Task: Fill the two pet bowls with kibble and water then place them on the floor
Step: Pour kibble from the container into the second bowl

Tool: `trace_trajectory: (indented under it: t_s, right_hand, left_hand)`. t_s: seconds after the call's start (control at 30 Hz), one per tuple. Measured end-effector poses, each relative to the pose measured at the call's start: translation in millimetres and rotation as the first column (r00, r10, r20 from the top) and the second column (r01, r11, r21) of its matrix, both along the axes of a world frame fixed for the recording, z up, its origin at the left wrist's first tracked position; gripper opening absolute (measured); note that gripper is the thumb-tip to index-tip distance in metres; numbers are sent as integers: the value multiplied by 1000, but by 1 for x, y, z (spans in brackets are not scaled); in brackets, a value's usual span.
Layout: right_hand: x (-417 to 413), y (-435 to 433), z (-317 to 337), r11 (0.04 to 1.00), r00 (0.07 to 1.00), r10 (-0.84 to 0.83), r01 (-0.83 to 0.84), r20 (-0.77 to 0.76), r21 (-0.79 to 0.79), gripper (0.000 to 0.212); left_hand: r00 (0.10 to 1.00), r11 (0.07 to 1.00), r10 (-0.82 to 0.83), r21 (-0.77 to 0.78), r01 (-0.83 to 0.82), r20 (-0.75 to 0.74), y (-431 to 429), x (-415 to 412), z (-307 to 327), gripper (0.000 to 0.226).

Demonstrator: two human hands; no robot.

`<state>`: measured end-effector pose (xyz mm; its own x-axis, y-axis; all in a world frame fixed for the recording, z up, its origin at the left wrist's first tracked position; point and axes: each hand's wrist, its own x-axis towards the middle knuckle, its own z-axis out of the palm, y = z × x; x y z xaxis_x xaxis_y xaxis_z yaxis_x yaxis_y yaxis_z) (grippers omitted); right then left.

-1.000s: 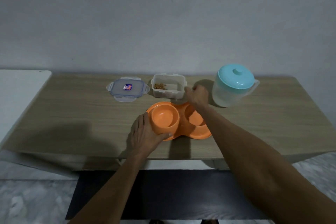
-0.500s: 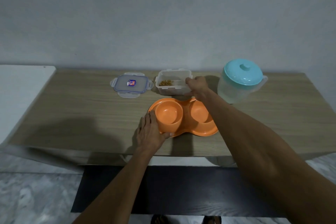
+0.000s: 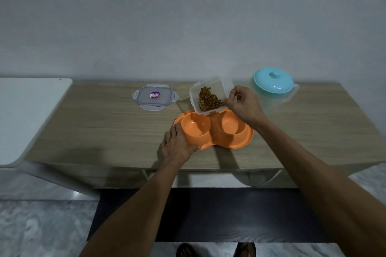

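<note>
Wood-grain worktop (image 3: 94,131) against a plain wall carried everything. The right hand (image 3: 244,104) had its grip clenched on the right rim of the clear kibble container (image 3: 217,86), holding it tipped just above the back edge of the orange double pet bowl (image 3: 215,133), with the kibble (image 3: 207,99) heaped at the low end. I judged the tub light, stiff and smooth, so a hold across its side wall seemed surer. The left hand (image 3: 177,144) held the bowl's left edge, steadying that light dish. The teal-lidded pitcher (image 3: 273,89) stood behind.
</note>
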<state>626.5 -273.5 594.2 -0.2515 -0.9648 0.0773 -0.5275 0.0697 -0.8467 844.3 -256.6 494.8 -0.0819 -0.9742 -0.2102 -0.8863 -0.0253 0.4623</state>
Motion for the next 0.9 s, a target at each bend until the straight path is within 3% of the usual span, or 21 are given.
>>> trace_trajectory:
  t_s: [0.13,0.3,0.9]
  right_hand:
    - [10,17,-1,990,979,76,-97,-187,-106,23]
    - [18,23,-11,965,945,183,-226,-271,-136,24]
    - [24,36,-16,903,826,241,-384,-509,-195,30]
  left_hand:
    - [1000,1000,4,4,-4,-1,0,-1,1,117]
    - [1000,1000,20,14,-20,5,0,-2,2,117]
    - [998,998,54,28,-54,-12,2,-3,5,110]
